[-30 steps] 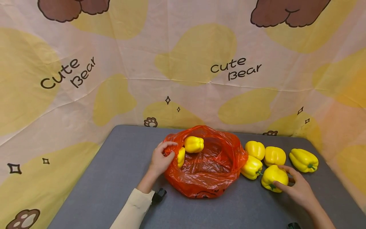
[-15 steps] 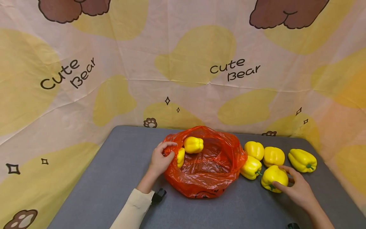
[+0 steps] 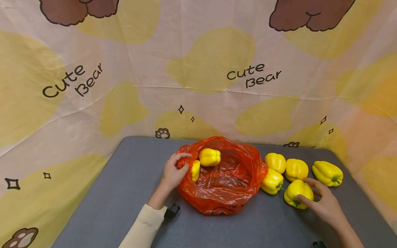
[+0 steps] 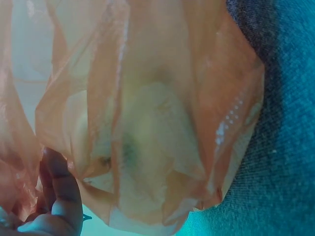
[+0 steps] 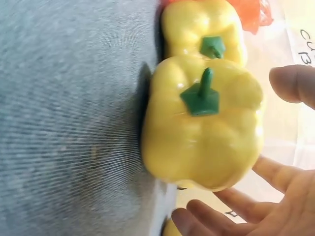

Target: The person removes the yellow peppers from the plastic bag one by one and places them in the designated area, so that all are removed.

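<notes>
My left hand (image 3: 174, 173) grips the left rim of a red plastic bag (image 3: 217, 201). In the left wrist view, fingertips (image 4: 61, 182) hold its thin film, and pale shapes show through. Two yellow bell peppers, one whole in sight (image 3: 210, 157) and one partly covered (image 3: 195, 170), lie inside the gaping bag. On the right, my right hand (image 3: 324, 203) is spread around the nearest yellow bell pepper (image 5: 204, 132), which rests on the table. Its fingers reach the pepper's far side; the thumb (image 5: 295, 84) sits apart just above it in the right wrist view.
Several more yellow bell peppers lie right of the bag: one against it (image 3: 271, 182), two behind (image 3: 275, 163) (image 3: 296, 169), and one farther right (image 3: 327, 173). A patterned cloth (image 3: 198, 69) hangs behind the grey table (image 3: 130, 179).
The right hand and the nearest bell pepper have shifted very slightly to the right. The left hand keeps its place on the bag.
</notes>
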Tool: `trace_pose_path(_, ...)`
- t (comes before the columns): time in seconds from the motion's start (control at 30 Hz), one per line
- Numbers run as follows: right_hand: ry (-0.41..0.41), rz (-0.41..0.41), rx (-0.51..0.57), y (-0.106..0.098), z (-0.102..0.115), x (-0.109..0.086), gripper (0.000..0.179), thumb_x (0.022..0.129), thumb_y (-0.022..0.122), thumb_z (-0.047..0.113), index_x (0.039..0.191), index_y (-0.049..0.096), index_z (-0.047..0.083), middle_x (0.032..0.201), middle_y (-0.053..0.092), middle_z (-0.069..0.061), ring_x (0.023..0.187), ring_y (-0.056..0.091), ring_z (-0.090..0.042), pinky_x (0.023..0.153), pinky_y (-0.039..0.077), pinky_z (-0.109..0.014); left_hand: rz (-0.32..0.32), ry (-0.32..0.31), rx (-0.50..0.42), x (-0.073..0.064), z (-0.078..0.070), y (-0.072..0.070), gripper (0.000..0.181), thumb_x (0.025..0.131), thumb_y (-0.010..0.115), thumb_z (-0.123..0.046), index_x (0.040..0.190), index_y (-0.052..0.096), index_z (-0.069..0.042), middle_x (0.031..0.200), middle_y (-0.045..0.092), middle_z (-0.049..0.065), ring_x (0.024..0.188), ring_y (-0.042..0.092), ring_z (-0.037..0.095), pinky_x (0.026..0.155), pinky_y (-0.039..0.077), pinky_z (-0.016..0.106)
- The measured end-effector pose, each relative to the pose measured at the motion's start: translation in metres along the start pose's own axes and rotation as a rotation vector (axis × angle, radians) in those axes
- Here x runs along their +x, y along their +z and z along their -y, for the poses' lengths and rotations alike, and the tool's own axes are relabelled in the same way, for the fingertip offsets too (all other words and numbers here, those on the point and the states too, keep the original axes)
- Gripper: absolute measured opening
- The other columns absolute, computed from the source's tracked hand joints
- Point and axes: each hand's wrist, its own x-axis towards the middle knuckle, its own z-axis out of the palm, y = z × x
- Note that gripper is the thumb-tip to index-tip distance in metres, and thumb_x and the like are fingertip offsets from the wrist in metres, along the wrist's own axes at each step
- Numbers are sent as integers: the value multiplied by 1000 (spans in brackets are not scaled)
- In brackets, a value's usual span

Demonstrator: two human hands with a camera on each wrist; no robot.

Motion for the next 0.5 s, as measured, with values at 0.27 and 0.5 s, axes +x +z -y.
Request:
trace_pose_path(0.27,-109,-218,107,-2,15,-9,70,91,63,39,144,38,2,147,33,-33,120,42,-56,87,46,-57,2,-9,-9,-1,-3,-2,26,84,62,5,108,68,1,115,59,21,99,60,31,81,55,38)
trace_pose_path(0.5,-200,-334,172,-7,37,-8,61,89,67,34,142,46,13,146,43,-11,118,52,-8,72,35,-6,-11,-7,-15,4,14,2,27,83,63,5,109,68,-2,117,59,20,103,59,30,81,53,32)
